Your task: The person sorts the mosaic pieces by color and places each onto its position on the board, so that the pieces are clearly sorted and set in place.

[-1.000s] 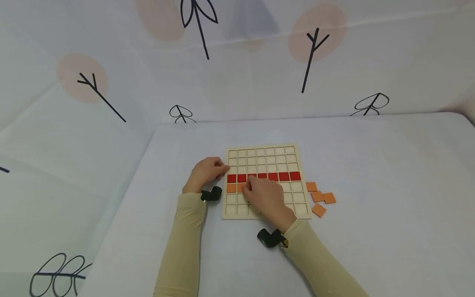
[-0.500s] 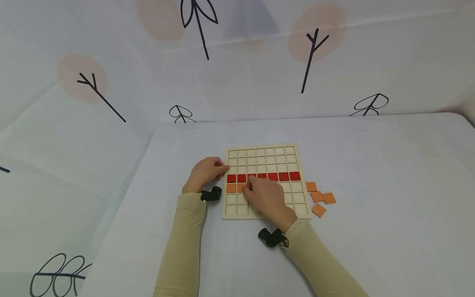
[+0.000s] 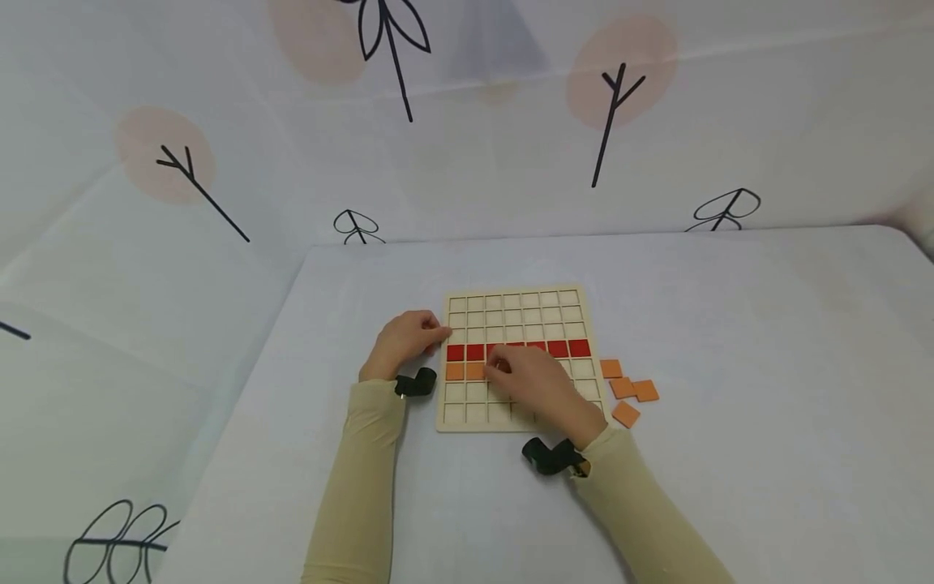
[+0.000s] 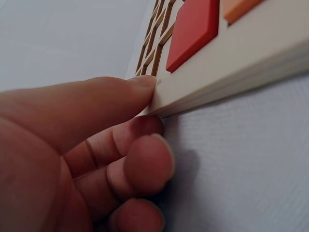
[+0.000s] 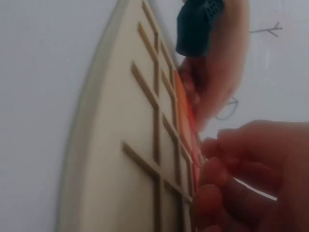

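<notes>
From above the near side of the wooden grid board (image 3: 514,318), the head camera faces forward and down, while the left-wrist camera looks closely along its left edge and the right-wrist one low across it, all sharing its red tiles (image 3: 558,349).

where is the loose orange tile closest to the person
In the head view, that tile lies right of the board, by its near right corner, just below three other loose orange tiles.

Grid board (image 3: 503,316) sits on counter (image 3: 766,365), nearer left edge. Left hand (image 3: 405,339) touches board's left rim; right hand (image 3: 538,380) over board, by red row (image 3: 456,353). Four loose orange tiles (image 3: 623,388) beside board, counter's right-edge side.
</notes>
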The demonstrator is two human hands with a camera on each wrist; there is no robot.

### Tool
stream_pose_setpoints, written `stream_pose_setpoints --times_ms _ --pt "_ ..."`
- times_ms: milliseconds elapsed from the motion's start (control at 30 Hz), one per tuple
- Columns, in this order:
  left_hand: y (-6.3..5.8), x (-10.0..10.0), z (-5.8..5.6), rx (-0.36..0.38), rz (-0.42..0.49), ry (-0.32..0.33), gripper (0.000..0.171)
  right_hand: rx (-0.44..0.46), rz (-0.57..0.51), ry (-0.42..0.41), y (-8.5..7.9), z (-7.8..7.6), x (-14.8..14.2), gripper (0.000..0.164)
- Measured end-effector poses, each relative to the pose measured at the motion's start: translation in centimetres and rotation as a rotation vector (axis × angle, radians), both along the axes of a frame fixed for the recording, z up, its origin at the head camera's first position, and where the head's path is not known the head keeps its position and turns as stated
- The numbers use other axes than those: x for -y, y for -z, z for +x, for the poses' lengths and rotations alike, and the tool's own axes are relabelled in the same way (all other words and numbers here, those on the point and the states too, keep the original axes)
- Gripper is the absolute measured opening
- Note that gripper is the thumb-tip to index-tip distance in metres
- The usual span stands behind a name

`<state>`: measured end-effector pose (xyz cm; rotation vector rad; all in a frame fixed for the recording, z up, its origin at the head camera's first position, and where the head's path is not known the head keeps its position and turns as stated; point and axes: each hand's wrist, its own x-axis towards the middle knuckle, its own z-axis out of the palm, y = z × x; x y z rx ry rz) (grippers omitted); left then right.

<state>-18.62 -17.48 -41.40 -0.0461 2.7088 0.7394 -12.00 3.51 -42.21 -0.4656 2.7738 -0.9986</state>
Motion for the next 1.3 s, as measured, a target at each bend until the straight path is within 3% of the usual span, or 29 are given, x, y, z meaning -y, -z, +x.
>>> stream_pose_setpoints --times_ms 533,767,900,1300 --pt "0.2 0.2 0.1 -0.012 0.016 -0.01 0.028 -0.017 -0.048 -0.076 -1.0 -1.1 -2.9 0.014" --pt "0.5 0.2 0.0 -0.043 0.016 0.028 0.028 -0.017 -0.047 -0.084 -1.3 -1.4 -4.1 0.016" --pt "0.7 0.0 0.1 -0.058 0.013 0.054 0.028 -0.023 -0.045 -0.088 -1.2 -1.3 -4.7 0.018" --pt "0.4 0.4 0.2 -0.064 -0.007 0.044 0.029 -0.04 -0.008 -0.111 -1.0 -0.5 -6.8 0.02"
